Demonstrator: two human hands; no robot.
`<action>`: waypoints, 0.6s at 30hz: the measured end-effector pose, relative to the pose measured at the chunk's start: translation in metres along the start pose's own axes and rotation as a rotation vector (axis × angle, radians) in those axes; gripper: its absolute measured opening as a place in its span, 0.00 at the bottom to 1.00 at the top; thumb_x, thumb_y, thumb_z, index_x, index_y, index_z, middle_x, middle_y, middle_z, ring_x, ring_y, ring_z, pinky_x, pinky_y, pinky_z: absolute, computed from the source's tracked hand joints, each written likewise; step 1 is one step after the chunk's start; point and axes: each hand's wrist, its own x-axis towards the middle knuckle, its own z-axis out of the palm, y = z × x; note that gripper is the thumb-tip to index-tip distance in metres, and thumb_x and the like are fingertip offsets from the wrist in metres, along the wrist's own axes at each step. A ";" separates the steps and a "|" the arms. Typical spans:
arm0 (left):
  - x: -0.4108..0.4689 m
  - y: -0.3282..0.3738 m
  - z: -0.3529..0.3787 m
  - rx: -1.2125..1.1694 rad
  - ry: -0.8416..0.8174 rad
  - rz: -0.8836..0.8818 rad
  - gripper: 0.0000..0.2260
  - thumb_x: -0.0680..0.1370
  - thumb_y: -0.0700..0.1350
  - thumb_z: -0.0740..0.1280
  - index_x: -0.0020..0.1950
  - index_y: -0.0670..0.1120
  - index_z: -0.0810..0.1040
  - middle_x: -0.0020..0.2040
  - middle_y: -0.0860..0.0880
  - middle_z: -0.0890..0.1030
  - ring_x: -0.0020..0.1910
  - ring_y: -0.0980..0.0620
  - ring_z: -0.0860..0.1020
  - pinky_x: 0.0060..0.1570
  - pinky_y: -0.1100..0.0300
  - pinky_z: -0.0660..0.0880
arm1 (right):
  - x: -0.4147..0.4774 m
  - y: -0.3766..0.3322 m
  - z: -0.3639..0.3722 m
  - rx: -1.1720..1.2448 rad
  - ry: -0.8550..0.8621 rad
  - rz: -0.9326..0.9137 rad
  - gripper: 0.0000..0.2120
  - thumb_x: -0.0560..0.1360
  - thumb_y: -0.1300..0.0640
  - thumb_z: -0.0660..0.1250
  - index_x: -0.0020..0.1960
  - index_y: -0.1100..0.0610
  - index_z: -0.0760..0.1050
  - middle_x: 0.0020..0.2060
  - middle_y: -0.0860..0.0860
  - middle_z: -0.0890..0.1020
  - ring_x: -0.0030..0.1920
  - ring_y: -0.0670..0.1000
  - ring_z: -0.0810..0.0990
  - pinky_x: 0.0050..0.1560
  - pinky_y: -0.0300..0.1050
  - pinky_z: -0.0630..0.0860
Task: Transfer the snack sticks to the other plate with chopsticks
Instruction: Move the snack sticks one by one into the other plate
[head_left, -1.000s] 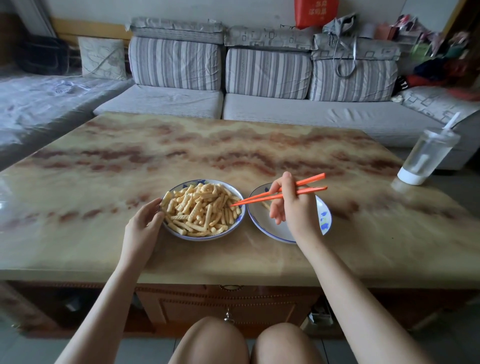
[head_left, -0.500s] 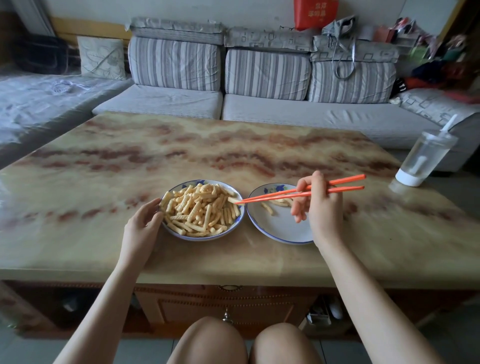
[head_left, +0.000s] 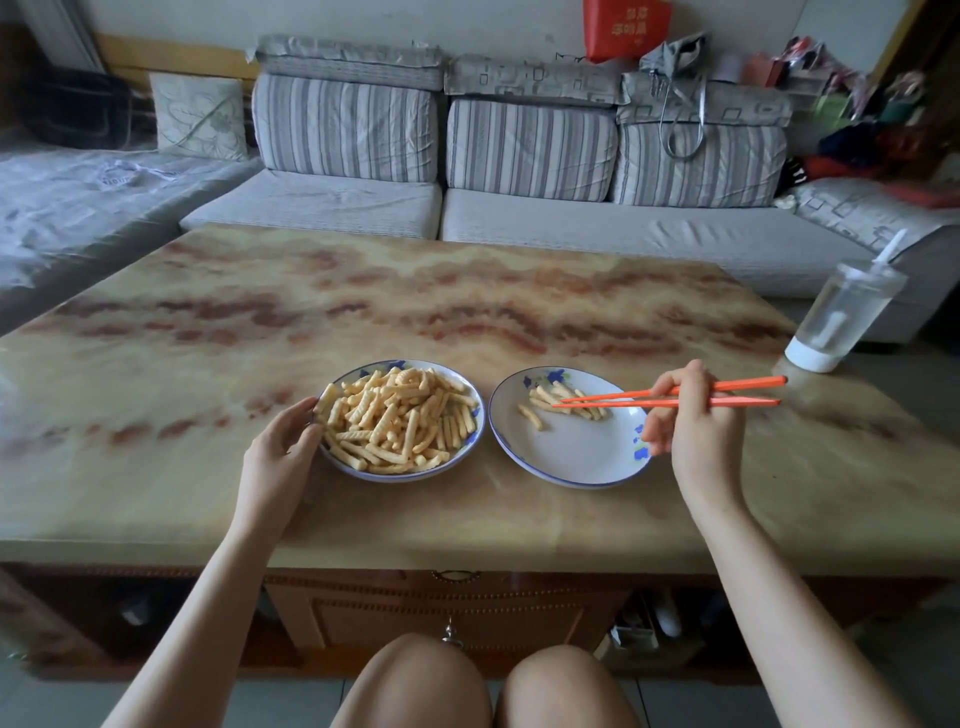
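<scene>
Head view, right hand (head_left: 696, 431) gripping chopsticks (head_left: 727, 394) over few snack sticks (head_left: 566, 402), left hand (head_left: 283, 452) holding full plate (head_left: 474, 439).

View: one head-worn wide-angle camera
Facing: forward and down across the worktop (head_left: 467, 291), toward the sofa (head_left: 597, 228)
Nearness: close, worktop within arm's reach

My tan marbled table (head_left: 467, 291), streaked rusty brown, carries two blue-rimmed plates side by side near its front edge, just apart. The left plate (head_left: 400, 477) is heaped with snack sticks (head_left: 395, 415), and the right plate (head_left: 571, 457) holds a few. A clear tumbler (head_left: 841, 322) stands at the right edge.
</scene>
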 end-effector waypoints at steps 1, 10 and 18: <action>0.000 -0.001 0.000 -0.003 -0.001 0.000 0.16 0.78 0.39 0.63 0.65 0.46 0.77 0.60 0.49 0.80 0.57 0.56 0.75 0.55 0.63 0.68 | -0.001 0.001 -0.001 -0.002 0.000 0.003 0.20 0.82 0.54 0.52 0.37 0.60 0.72 0.19 0.54 0.72 0.20 0.52 0.71 0.21 0.38 0.68; -0.001 0.000 0.000 -0.016 -0.004 -0.002 0.15 0.78 0.39 0.63 0.65 0.46 0.77 0.59 0.50 0.80 0.56 0.57 0.75 0.55 0.64 0.67 | -0.010 -0.015 0.013 0.077 -0.050 -0.040 0.20 0.83 0.55 0.51 0.36 0.61 0.71 0.19 0.56 0.72 0.18 0.53 0.68 0.21 0.37 0.64; 0.000 -0.001 0.001 -0.016 0.000 -0.005 0.15 0.78 0.39 0.63 0.64 0.47 0.77 0.59 0.50 0.80 0.57 0.56 0.75 0.55 0.63 0.68 | -0.027 -0.022 0.049 0.118 -0.305 -0.051 0.21 0.79 0.48 0.52 0.35 0.59 0.72 0.16 0.53 0.71 0.15 0.49 0.66 0.19 0.34 0.62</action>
